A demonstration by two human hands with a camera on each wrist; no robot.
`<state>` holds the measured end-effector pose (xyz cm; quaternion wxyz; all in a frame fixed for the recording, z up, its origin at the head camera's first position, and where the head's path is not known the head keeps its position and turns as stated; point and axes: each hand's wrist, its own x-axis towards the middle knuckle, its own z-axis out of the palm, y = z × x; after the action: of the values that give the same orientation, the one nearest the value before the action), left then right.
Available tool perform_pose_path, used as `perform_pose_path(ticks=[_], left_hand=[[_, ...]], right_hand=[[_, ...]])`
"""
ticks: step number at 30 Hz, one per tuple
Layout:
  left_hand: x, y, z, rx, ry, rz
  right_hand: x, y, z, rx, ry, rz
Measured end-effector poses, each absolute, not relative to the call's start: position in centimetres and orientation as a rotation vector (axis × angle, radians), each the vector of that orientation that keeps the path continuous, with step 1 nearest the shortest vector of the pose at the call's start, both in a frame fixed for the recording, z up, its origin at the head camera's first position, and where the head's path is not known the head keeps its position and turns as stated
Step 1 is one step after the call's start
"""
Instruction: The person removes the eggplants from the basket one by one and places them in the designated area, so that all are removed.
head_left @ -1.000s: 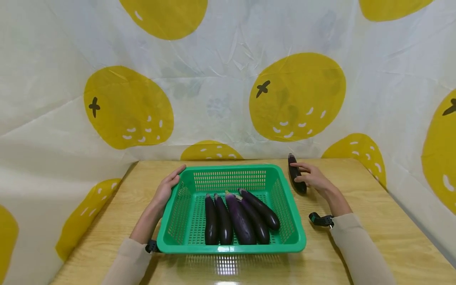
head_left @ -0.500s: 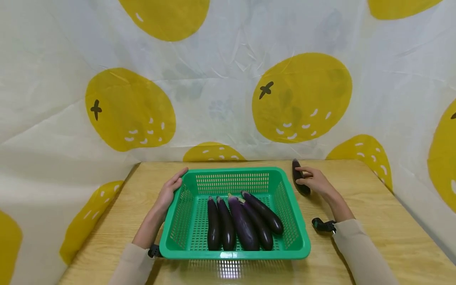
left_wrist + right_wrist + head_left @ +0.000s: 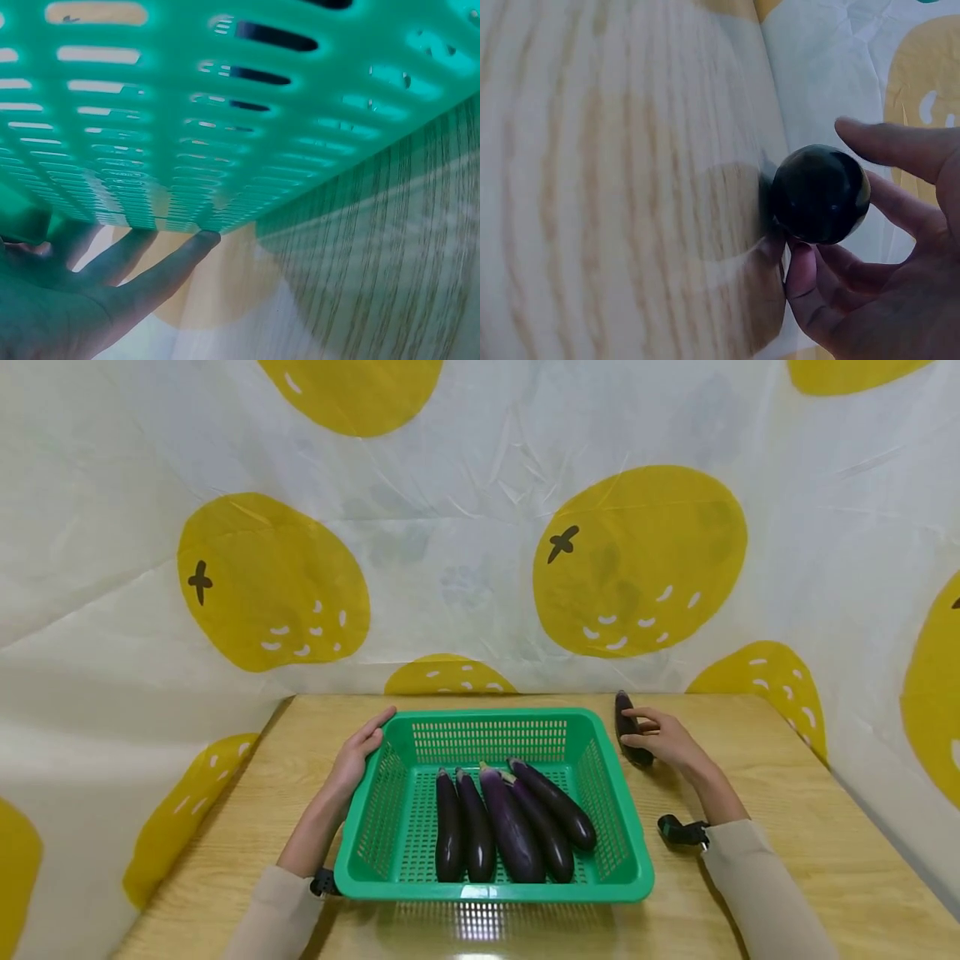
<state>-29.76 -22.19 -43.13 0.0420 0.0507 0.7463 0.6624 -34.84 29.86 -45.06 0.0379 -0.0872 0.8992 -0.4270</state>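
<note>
A green plastic basket (image 3: 487,891) with slotted walls stands on the table, and several dark purple eggplants (image 3: 510,827) lie side by side inside it. My left hand (image 3: 354,764) rests along its left rim. In the left wrist view straight fingers (image 3: 154,274) lie against the slotted outer wall; the thumb is mostly hidden there. Beyond the right rim, one more eggplant (image 3: 628,725) lies on the table. My right hand (image 3: 667,743) grips it from the right. The right wrist view shows this eggplant (image 3: 821,195) end-on, with fingers (image 3: 802,270) curled under one side and the thumb along the other.
The pale wooden table (image 3: 780,827) ends at a cloth backdrop (image 3: 465,552) printed with big yellow fruit, which also hangs on both sides. The lone eggplant lies close to that back edge. A black wrist-camera mount (image 3: 682,831) sits on the right wrist.
The whole head view has shifted slightly. The lone eggplant has turned a little under my right hand, whose fingers have closed nearer around it. My left hand stays at the basket's rim.
</note>
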Motion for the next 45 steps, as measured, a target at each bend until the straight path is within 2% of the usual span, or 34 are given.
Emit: perform_pose_path(ticks=[21, 41, 45], left_hand=[[-30.1, -22.7, -43.4, 0.15, 2.266, 2.019], [-30.5, -22.3, -43.3, 0.2, 2.271, 2.032], [-30.5, -22.3, -43.1, 0.191, 2.291, 2.018]], right_hand=[[-34.5, 29.8, -44.8, -0.251, 2.666, -1.368], [-33.0, 28.9, -39.7, -0.287, 2.91, -1.2], [-32.0, 27.5, -37.1, -0.446, 2.962, -1.153]])
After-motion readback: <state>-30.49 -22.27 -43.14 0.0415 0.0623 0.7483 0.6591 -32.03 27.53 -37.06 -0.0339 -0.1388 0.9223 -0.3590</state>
